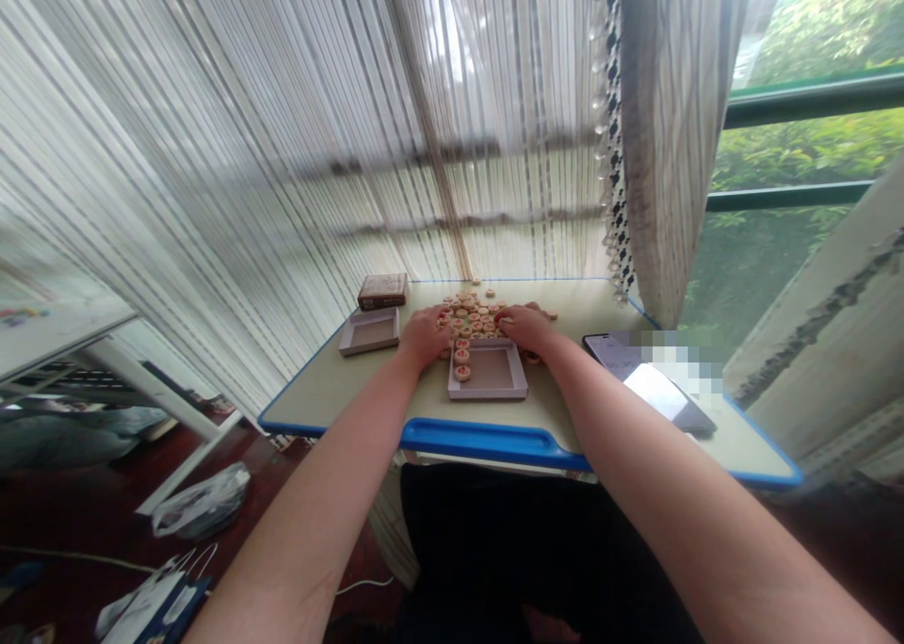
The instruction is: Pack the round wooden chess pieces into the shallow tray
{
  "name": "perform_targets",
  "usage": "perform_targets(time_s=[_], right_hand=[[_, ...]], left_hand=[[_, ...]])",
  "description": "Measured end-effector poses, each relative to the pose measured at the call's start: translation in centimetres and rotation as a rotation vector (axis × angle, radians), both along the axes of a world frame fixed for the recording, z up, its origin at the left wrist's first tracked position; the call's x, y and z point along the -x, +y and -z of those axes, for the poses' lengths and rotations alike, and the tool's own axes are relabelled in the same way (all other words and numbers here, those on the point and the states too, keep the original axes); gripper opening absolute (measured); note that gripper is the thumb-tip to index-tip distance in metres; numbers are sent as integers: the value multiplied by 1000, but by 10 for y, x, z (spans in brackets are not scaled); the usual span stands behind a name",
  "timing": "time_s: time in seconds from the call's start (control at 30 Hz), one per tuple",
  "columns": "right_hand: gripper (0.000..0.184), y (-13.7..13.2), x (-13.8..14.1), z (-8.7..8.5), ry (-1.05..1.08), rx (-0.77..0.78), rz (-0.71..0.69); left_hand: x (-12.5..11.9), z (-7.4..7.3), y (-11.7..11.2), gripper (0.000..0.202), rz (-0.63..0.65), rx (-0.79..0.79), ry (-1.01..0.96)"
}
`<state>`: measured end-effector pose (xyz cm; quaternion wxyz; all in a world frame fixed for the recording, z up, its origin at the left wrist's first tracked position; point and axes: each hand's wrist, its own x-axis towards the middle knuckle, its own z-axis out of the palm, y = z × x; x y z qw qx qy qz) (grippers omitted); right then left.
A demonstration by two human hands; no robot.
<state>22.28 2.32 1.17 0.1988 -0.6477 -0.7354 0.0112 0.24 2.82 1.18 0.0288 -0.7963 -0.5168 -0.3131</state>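
Handling the loose round pieces [476, 325] between the nearer open box [487, 394] and the far edge of the desk [321, 385] calls for light contact from left hand [425, 336] and right hand [526, 327] (whether their fingers pinch any, I cannot tell), lest some scatter.

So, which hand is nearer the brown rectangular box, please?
Left. The left hand is in front and right of the brown rectangular box; the right hand is farther right.
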Motion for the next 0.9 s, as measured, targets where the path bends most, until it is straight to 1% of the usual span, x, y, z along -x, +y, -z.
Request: perform_targets(time_s=[0.13, 0.23, 0.33, 0.43, 0.5, 0.63, 0.73, 0.8, 0.83, 0.9], right_hand=[[31, -1, -1, -2, -43, -16, -4], [28, 0, -2, -3, -40, -20, -1], [23, 3, -3, -2, 35, -26, -5], [26, 5, -4, -1, 143, -101, -2], [26, 5, -3, -2, 167, -132, -14], [29, 3, 1, -5, 100, -118, -68], [33, 0, 8, -6, 77, -112, -173], [32, -2, 10, -7, 58, -58, -244], [31, -4, 11, -8, 43, -20, -255], [30, -5, 10, -9, 9, 23, -216]], left_hand=[[2, 3, 5, 33, -57, -16, -16], [2, 4, 6, 29, -31, -55, -25], [1, 3, 5, 25, -13, -81, -22], [1, 2, 4, 24, -20, -79, -26], [1, 2, 4, 23, -15, -71, -22], [1, 2, 4, 23, -4, -43, -10], [2, 3, 6, 26, -2, -31, -10], [2, 3, 6, 26, 2, -28, -6], [2, 2, 6, 27, 2, -28, -4], [2, 1, 5, 27, -5, -28, -2]])
